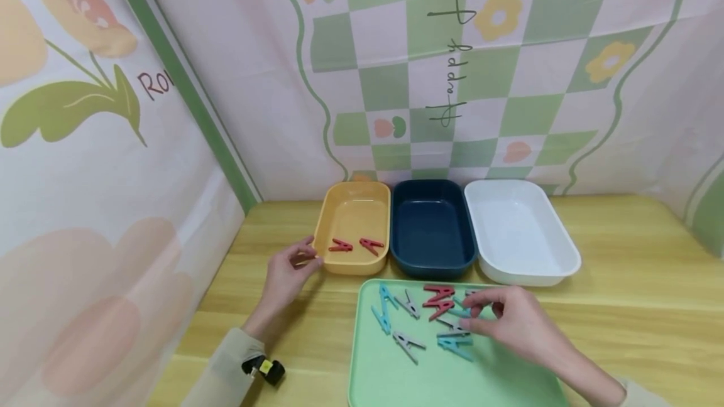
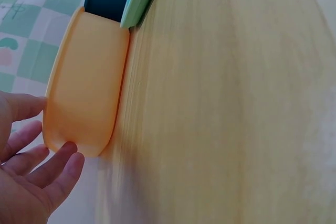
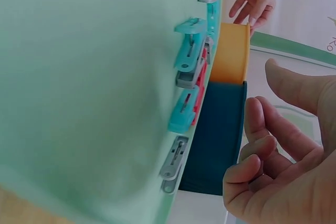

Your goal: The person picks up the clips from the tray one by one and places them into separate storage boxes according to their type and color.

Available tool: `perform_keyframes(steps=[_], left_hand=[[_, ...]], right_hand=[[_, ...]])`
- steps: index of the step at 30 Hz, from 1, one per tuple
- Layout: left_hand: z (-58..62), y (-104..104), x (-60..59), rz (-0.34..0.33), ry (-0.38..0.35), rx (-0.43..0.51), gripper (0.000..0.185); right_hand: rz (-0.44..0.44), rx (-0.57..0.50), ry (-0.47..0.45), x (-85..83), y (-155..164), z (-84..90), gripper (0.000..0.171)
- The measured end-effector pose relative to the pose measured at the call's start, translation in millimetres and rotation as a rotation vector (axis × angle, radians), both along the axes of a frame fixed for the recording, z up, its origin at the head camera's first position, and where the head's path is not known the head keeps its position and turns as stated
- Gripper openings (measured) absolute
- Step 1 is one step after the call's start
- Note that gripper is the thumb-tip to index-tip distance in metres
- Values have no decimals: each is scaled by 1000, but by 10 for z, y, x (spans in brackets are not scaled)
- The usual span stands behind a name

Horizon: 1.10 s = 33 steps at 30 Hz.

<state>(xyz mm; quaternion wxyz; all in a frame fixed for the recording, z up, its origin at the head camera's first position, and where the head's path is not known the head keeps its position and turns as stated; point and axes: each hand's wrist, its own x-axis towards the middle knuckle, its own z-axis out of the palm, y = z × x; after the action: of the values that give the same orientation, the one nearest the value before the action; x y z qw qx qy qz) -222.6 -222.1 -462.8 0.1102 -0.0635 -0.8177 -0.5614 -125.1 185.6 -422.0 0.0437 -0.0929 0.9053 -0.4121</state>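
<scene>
Head view. The left hand [image 1: 288, 269] rests with relaxed, straight fingers against the near left corner of the yellow tray [image 1: 327, 231], holding nothing. Two red clothespins [image 1: 356, 245] already lie inside that tray. To its right stand a navy tray [image 1: 432, 262] and a white tray [image 1: 565, 256], edge to edge. The right hand [image 1: 517, 322] hovers low over the green tray [image 1: 384, 375], fingers loosely curled above the mixed pile; no clothespin is visibly pinched. The remaining red clothespins [image 1: 438, 300] lie just left of its fingertips, crossed with teal clothespins [image 1: 455, 345] and grey clothespins [image 1: 408, 343].

Procedure, as judged: select one red pin, pinch it at its long sides, and lift straight up so the crossed teal and grey pins are not dragged along. Keep the left hand bracing the yellow tray.

Left wrist view. The left hand [image 2: 26, 177] is open; its fingertips touch the yellow tray [image 2: 84, 98] at its rounded corner. The wooden table [image 2: 226, 108] fills the rest. Press lightly only; the tray likely slides easily.

Right wrist view. The right hand [image 3: 286, 166] is half curled and empty, beside the green tray [image 3: 84, 87]. Teal clothespins [image 3: 186, 45] overlap a red clothespin [image 3: 199, 95] at the rim; approach the red one from its exposed side.
</scene>
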Motion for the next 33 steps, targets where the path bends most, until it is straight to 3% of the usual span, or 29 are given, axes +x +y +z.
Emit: perform_keyframes(steps=[11,18,33], left_hand=[[0,-29,7,8,14,4,17],[6,-41,21,9,14,3,16],[-9,-11,6,-1,6,-11,18]], right_hand=[[92,31,1,17,60,-154,28],[84,79,-66,22,55,-202,32],[93,136,-44,51,93,-316,33]])
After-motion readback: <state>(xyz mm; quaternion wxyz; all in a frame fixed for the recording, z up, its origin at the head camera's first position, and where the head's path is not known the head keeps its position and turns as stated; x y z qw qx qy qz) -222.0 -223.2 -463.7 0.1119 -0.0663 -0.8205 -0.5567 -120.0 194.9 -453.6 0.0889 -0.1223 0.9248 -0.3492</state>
